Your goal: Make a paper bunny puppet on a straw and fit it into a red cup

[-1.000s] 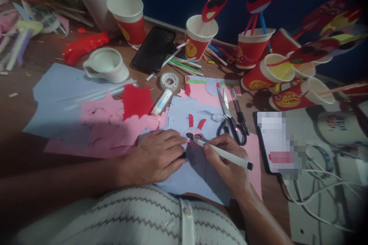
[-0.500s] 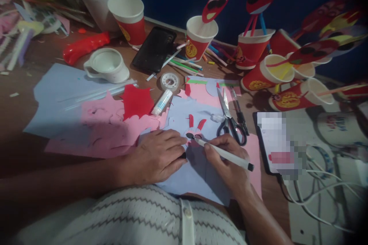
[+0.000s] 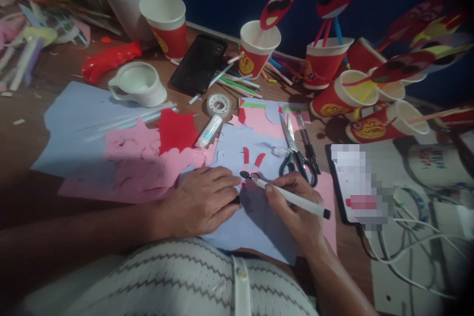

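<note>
In my right hand (image 3: 294, 202) is a white marker (image 3: 296, 197) with a black end, its tip on a small paper face (image 3: 250, 173) with red ears and a dark filled eye. The face lies on a light blue paper sheet (image 3: 255, 237). My left hand (image 3: 207, 200) lies palm down on the sheet, fingertips at the face's left edge. A black cap (image 3: 236, 200) shows between its lower fingers. Just beyond my right hand rest black-handled scissors (image 3: 296, 158) and a black pen (image 3: 307, 140).
A glue stick (image 3: 209, 132), a tape roll (image 3: 218, 104) and red paper (image 3: 177, 131) lie ahead. Behind are a white cup (image 3: 138, 84), a black phone (image 3: 200, 64) and several red paper cups (image 3: 255, 54) with paper faces on sticks. A lit phone (image 3: 351, 182) with cables is at right.
The marker's back end has swung slightly right and my right hand has shifted a little with it. The tip stays at the eye area. My left hand has not visibly moved.
</note>
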A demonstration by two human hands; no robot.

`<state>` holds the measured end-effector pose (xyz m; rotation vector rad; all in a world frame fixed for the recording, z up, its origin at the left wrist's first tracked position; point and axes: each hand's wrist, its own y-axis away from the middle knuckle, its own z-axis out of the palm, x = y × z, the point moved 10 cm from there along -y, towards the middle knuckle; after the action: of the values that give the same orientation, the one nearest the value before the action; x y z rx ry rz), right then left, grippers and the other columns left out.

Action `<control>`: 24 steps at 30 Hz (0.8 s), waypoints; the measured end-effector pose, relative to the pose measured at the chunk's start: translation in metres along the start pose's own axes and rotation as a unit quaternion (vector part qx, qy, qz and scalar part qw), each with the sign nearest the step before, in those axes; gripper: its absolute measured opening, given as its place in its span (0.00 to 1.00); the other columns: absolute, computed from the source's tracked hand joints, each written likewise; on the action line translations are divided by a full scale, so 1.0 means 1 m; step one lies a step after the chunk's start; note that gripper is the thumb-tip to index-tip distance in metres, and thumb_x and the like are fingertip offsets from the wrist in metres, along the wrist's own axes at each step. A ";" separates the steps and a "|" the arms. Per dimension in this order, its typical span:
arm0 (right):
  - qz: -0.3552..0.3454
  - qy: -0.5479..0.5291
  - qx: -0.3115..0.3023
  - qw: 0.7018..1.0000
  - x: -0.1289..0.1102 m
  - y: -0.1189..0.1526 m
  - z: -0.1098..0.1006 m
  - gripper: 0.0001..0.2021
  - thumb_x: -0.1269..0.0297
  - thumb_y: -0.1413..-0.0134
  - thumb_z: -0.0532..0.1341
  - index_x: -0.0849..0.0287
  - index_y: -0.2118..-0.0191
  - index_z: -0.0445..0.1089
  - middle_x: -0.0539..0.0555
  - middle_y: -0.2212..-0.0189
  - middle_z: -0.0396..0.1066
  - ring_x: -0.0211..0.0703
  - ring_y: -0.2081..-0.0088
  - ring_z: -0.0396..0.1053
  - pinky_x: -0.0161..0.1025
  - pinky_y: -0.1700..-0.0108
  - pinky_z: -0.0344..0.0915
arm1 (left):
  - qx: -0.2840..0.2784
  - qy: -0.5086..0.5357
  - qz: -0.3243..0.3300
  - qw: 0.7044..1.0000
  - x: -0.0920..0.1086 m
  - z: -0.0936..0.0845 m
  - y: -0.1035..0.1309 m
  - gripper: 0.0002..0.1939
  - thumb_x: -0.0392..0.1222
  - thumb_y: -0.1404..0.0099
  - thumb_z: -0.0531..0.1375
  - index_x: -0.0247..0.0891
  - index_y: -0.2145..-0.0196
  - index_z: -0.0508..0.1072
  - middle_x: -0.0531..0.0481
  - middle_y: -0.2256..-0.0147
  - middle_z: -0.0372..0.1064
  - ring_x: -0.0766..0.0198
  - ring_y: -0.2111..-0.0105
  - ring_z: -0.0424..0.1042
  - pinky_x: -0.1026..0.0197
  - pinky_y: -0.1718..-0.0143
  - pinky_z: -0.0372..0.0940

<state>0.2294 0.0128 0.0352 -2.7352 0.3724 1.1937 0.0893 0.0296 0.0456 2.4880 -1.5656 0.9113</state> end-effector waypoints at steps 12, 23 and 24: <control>-0.006 -0.006 -0.024 1.000 -0.005 -0.001 0.009 0.06 0.65 0.51 0.60 0.58 0.75 0.64 0.44 0.88 0.65 0.32 0.88 0.62 0.27 0.85 0.57 | 0.008 -0.002 -0.002 1.000 0.000 -0.001 0.001 0.10 0.40 0.34 0.54 0.34 0.67 0.73 0.47 0.58 0.74 0.57 0.56 0.69 0.54 0.54 0.66; 0.056 -0.111 0.013 0.992 0.015 0.004 0.002 0.05 0.64 0.49 0.62 0.58 0.69 0.66 0.48 0.81 0.71 0.37 0.81 0.69 0.32 0.80 0.64 | -0.002 -0.001 -0.006 1.000 -0.001 0.001 0.001 0.09 0.40 0.34 0.54 0.34 0.66 0.73 0.48 0.57 0.74 0.58 0.56 0.68 0.54 0.52 0.64; 0.070 -0.146 0.037 0.986 0.020 0.005 -0.002 0.05 0.64 0.49 0.62 0.57 0.67 0.66 0.49 0.79 0.72 0.39 0.78 0.71 0.33 0.77 0.66 | -0.004 0.000 -0.007 1.000 -0.001 0.001 0.001 0.09 0.40 0.34 0.54 0.35 0.66 0.72 0.48 0.57 0.74 0.58 0.55 0.68 0.54 0.52 0.64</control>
<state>0.2432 0.0044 0.0219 -2.4555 0.5668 1.5541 0.0888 0.0298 0.0437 2.4906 -1.5455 0.9024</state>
